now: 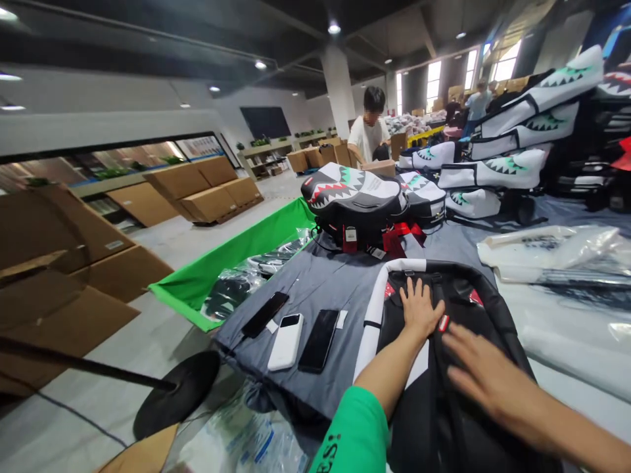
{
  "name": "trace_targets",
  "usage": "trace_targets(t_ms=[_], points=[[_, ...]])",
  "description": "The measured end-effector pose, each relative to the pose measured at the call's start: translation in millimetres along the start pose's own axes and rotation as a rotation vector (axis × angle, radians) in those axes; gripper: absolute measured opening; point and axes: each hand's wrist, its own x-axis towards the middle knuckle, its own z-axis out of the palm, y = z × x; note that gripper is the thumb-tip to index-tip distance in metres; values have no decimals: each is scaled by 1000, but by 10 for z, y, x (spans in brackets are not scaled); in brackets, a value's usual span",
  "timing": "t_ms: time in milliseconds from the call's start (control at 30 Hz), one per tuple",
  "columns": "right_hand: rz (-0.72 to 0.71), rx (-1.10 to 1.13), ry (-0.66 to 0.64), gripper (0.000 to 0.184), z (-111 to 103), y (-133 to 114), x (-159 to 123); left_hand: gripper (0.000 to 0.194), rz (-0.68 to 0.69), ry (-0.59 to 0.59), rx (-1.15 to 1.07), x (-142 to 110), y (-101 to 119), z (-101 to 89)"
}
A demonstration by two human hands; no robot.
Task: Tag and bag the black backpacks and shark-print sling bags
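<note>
- The person's left hand (419,307), in a green sleeve (352,430), lies flat with fingers spread on a black backpack with white trim (424,420); its grip is wide open and closes on nothing, seemingly pressing the bag down to keep it flat.
- The right hand (493,381) is also open, fingers spread, on or just above the bag's black strap, with a small red tag (444,322) between the two hands; its grip holds nothing.
- That backpack lies on its back at the near end of a grey fabric sheet (315,289), likely spread to protect the bags.
- A black smartphone (319,340), a white power bank (286,341) and a second black smartphone (265,314) lie flat beside the backpack, apparently set aside within reach.
- A bright green fabric-lined bin (231,263) holding clear-wrapped goods sits just left of the sheet, handy for packing.
- Ahead, a grey backpack with a printed shark mouth (350,197) sits with tags hanging, perhaps left visible for checking.
- Farther right, white shark-teeth bags (513,171) are stacked, next to a clear plastic bag (552,253).
- Beyond, a co-worker in a white T-shirt (367,131) stands by brown cardboard boxes (207,197).
</note>
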Motion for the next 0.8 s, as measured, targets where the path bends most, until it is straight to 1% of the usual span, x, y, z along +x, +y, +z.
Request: trace_targets(t_ms=[33, 100, 167, 200, 233, 267, 300, 333, 367, 400, 433, 500, 567, 633, 667, 733, 767, 800], points=[[-79, -7, 33, 52, 24, -199, -96, 47, -1, 28, -45, 12, -7, -13], [-136, -48, 59, 49, 87, -471, -120, 44, 13, 61, -122, -4, -11, -86], [-131, -82, 88, 44, 156, -563, 3, 45, 62, 44, -155, -126, -2, -224], [-128, -89, 113, 40, 189, -559, 78, 42, 129, 7, -167, -235, 3, -315], [-127, -88, 142, 38, 222, -539, 143, 35, 258, -64, -185, -372, 7, -414], [-132, -82, 169, 37, 255, -515, 191, 27, 439, -163, -202, -527, 7, -514], [-137, -79, 189, 37, 287, -493, 219, 20, 684, -296, -213, -691, 2, -607], [-137, -72, 199, 35, 318, -478, 229, 18, 931, -427, -204, -848, -8, -684], [-127, -54, 203, 37, 347, -467, 227, 20, 1130, -533, -174, -989, -25, -736], [-99, -8, 210, 36, 373, -457, 217, 24, 1255, -602, -125, -1106, -47, -759], [-60, 61, 224, 36, 398, -442, 207, 26, 1295, -630, -68, -1194, -75, -751], [44, 224, 267, 33, 438, -389, 198, 24, 1258, -638, 35, -1290, -140, -661], [133, 337, 318, 34, 458, -310, 214, 20, 1222, -643, 109, -1319, -202, -530], [171, 378, 360, 36, 431, -242, 239, 21, 1194, -639, 175, -1325, -245, -426], [172, 400, 381, 37, 389, -226, 248, 22, 1158, -618, 214, -1324, -259, -398], [118, 434, 415, 36, 236, -253, 247, 27, 1055, -539, 288, -1304, -278, -389], [38, 443, 411, 34, 130, -299, 237, 31, 1002, -494, 317, -1277, -288, -404], [-94, 439, 376, 30, 16, -365, 220, 33, 957, -454, 338, -1237, -298, -426]])
